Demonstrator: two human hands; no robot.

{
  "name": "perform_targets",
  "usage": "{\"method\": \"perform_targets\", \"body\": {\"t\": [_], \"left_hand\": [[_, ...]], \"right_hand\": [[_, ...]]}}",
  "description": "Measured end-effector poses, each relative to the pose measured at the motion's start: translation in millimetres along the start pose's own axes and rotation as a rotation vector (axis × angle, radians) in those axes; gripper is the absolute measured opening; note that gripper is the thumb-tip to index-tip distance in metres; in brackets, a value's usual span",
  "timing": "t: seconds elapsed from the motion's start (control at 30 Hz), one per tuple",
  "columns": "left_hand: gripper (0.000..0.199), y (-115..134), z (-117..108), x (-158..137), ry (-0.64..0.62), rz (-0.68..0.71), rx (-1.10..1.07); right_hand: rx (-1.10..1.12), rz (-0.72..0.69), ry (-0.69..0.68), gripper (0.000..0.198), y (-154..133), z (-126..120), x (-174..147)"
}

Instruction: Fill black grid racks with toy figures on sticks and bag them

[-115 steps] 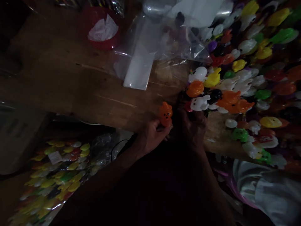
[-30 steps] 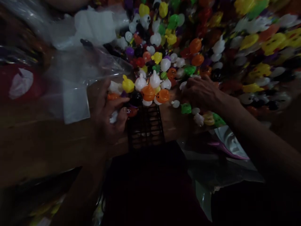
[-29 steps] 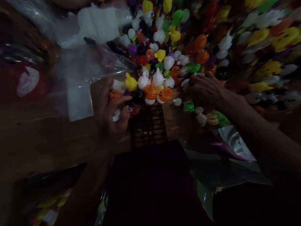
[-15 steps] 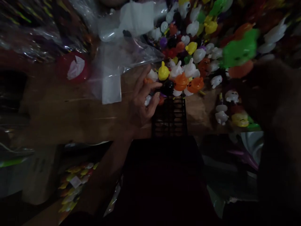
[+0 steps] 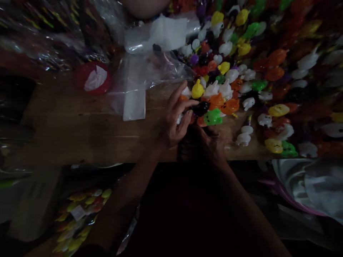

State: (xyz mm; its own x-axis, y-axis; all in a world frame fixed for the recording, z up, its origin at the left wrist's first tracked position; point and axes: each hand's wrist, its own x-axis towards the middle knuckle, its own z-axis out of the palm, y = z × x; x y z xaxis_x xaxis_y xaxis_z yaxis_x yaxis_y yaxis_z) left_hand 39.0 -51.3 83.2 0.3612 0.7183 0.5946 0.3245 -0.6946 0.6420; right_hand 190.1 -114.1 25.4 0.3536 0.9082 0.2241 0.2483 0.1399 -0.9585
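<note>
My left hand (image 5: 177, 119) curls around the left end of a cluster of small plastic toy figures, with its thumb and index finger against a black figure (image 5: 201, 108). My right hand (image 5: 213, 142) is just below the cluster, its fingers dark and partly hidden, at a green figure (image 5: 213, 117) with an orange part. Beside these stand orange figures (image 5: 230, 106), a yellow figure (image 5: 197, 89) and white figures (image 5: 212, 89). Under my hands lies a dark slatted rack (image 5: 184, 151), mostly in shadow.
A big heap of colourful figures (image 5: 276, 73) covers the right and back of the wooden table (image 5: 80, 132). Clear plastic bags (image 5: 134, 101) and a red bowl (image 5: 103, 89) with white paper lie left. A bag of figures (image 5: 77, 228) is below the table edge.
My right hand has come from the right with the green and orange figure and brought it to the front of the cluster. My left hand stays at the black figure. The view has shifted slightly.
</note>
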Motion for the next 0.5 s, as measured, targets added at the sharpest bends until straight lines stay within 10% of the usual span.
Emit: {"method": "perform_targets", "body": {"t": [0.5], "left_hand": [[0.054,0.4,-8.7,-4.5,-0.042,0.026,-0.065]], "right_hand": [[-0.505,-0.315,-0.06,0.021,-11.6,3.9,1.9]]}}
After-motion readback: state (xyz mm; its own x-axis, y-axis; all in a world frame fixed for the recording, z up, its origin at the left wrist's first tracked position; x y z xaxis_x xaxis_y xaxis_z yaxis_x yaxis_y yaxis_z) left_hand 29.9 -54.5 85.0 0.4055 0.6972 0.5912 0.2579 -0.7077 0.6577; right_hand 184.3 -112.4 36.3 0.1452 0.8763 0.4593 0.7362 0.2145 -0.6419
